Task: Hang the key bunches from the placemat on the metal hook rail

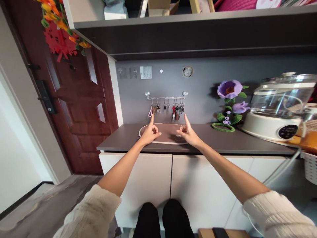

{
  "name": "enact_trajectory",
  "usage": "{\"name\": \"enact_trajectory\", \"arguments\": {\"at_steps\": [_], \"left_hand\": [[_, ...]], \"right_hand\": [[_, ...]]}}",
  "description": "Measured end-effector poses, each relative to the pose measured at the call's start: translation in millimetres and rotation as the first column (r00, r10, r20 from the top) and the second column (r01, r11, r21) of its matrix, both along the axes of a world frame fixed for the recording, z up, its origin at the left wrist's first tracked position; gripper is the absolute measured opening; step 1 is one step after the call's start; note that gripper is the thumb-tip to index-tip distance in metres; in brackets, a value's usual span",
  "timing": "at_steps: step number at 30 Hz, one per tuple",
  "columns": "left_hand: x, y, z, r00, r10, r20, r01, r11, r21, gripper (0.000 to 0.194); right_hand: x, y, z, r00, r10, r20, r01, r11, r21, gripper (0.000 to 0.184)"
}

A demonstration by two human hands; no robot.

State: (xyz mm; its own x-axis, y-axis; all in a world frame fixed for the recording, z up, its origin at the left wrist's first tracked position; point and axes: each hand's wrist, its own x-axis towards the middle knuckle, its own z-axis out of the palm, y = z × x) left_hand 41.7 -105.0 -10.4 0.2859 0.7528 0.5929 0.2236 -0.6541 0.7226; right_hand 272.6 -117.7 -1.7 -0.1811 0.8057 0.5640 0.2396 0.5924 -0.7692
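your left hand [149,133] and right hand [189,133] are empty, index fingers up, others curled. keys [176,113] hang on the wall rail [166,98] beyond; a careless swipe could knock some off.

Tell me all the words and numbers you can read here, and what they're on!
None can be read clearly.
Black panel on the white machine: small pale marks, too blurred to read.
Mat on the counter: faint marks near the right hand, too small to read.
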Motion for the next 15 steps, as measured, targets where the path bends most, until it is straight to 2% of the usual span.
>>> {"name": "enact_trajectory", "arguments": {"at_steps": [2, 5, 8, 12, 15], "left_hand": [[-2.0, 13.8, 6.0, 0.999, 0.044, 0.018, -0.044, 0.999, -0.014, 0.098], [-7.8, 44.2, 15.0, 0.981, 0.187, 0.045, -0.186, 0.982, -0.025, 0.09], [-15.0, 81.8, 23.8, 0.934, 0.354, 0.047, -0.351, 0.934, -0.066, 0.086], [-19.7, 134.4, 33.2, 0.882, 0.469, 0.043, -0.46, 0.877, -0.137, 0.087], [-15.9, 168.2, 37.3, 0.881, 0.462, 0.103, -0.432, 0.873, -0.227, 0.087]], "right_hand": [[5.3, 10.0, 5.1, 1.0, -0.029, -0.007, 0.029, 1.0, -0.007, 0.086], [19.4, 39.1, 13.2, 0.997, -0.075, 0.003, 0.075, 0.997, 0.018, 0.078], [36.1, 79.8, 22.5, 0.973, -0.228, -0.018, 0.228, 0.973, -0.02, 0.069], [50.7, 133.7, 34.8, 0.923, -0.377, -0.071, 0.371, 0.924, -0.089, 0.078], [52.2, 166.2, 39.7, 0.895, -0.424, -0.139, 0.408, 0.904, -0.131, 0.091]]}}
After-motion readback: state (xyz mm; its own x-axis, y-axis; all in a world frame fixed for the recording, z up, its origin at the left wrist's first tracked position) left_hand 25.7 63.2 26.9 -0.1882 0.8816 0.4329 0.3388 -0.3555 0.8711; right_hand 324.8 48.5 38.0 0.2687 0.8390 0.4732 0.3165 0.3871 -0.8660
